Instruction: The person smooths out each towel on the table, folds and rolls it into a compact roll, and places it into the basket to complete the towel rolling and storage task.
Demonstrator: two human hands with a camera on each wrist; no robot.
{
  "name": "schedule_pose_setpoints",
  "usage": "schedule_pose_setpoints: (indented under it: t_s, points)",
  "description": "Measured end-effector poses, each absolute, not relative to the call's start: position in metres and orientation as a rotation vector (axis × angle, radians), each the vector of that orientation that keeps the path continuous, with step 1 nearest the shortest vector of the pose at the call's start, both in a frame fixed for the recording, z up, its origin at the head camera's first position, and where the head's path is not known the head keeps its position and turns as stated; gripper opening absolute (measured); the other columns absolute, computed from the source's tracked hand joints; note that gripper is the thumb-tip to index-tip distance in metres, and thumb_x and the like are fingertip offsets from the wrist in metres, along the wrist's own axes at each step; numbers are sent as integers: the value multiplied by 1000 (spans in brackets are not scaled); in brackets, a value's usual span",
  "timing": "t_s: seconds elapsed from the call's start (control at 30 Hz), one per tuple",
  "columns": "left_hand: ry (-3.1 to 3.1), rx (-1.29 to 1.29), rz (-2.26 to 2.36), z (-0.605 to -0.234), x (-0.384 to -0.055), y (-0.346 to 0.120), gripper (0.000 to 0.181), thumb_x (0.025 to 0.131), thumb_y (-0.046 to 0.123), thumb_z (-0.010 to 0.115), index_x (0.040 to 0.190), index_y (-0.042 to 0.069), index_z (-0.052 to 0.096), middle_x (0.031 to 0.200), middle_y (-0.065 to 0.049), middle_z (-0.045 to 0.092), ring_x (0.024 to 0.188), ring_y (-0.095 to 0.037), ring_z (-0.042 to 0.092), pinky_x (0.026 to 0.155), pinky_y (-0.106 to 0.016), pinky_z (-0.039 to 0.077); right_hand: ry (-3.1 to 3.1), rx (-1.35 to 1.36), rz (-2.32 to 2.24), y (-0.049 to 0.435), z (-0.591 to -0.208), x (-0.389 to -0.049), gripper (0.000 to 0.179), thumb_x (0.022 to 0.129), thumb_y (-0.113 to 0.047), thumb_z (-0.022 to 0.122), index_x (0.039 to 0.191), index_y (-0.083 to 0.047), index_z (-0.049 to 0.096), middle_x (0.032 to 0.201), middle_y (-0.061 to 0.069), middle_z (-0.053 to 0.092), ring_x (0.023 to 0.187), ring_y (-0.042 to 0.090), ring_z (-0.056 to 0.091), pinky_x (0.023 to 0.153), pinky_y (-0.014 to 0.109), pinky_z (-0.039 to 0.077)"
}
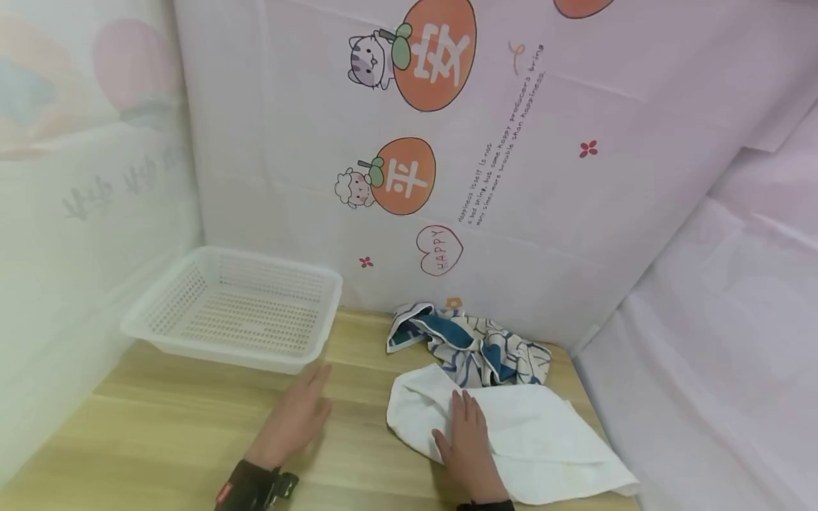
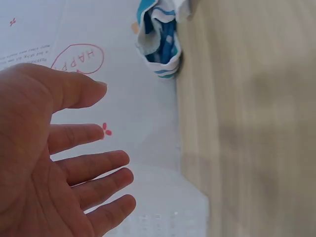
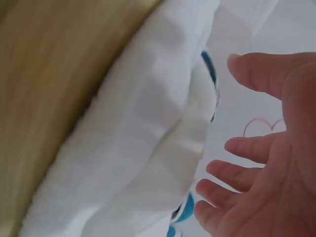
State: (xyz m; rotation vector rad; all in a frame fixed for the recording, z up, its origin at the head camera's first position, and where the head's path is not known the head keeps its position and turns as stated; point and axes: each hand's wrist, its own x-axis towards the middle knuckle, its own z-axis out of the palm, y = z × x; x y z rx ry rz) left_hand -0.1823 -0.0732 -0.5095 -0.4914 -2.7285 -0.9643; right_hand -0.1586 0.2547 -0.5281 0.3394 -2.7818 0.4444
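Observation:
A white towel (image 1: 549, 433) lies loosely folded on the right of the wooden table. Over it is my right hand (image 1: 471, 447), its fingers extended and holding nothing. The right wrist view shows that hand's spread fingers (image 3: 237, 175) apart from the folded layers of the towel (image 3: 133, 123). Just in front of the white basket (image 1: 236, 357), my left hand (image 1: 294, 419) hovers with nothing in its grasp. Its thumb and fingers (image 2: 94, 168) are spread in the left wrist view. Behind the towel sits a crumpled blue-and-white patterned cloth (image 1: 492, 348).
The perforated basket stands at the table's back left corner. A printed sheet (image 1: 511, 270) hangs behind the table (image 1: 160, 433), and white sheets enclose the left side (image 1: 83, 284) and right side (image 1: 690, 369).

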Motion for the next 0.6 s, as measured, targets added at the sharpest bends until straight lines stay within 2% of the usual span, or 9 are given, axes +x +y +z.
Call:
schedule_pose_setpoints:
  t_s: [0.13,0.23,0.33,0.47,0.6]
  points:
    - [-2713,-529,-932,-502,-192,-69,59,94,13,69,144,-7,46,145,-30,50,134,-45,50,109,-58,43,-2841,270,428,268,-528,-166,77,88,-18,77,144,16,36,144,42,39,133,57,39,110,65,34]
    - [-2695,-565,-888,-496,-199,-64,55,94,14,69,141,-7,50,137,-27,57,127,-42,56,106,-56,47,-2886,226,380,275,-530,-175,80,87,-19,79,144,16,37,140,39,44,131,53,44,110,63,36]
    - [-2689,-596,-890,-492,-205,-56,51,95,15,68,139,-7,53,135,-26,60,126,-42,57,106,-56,46,-2900,220,342,281,-533,-184,80,85,-19,81,143,16,39,132,35,53,124,49,51,107,60,40]
    - [-2726,-616,-950,-493,-212,-44,49,97,17,66,140,-4,54,138,-24,59,128,-41,56,109,-56,44,-2902,229,355,287,-538,-190,66,86,-18,80,137,12,51,118,29,62,108,45,60,97,59,47]
    - [-2769,-624,-988,-499,-218,-32,47,98,18,64,140,-1,55,140,-22,59,130,-39,56,110,-54,44,-2926,216,399,290,-538,-192,50,88,-17,78,129,5,60,115,22,68,104,40,63,93,61,47]
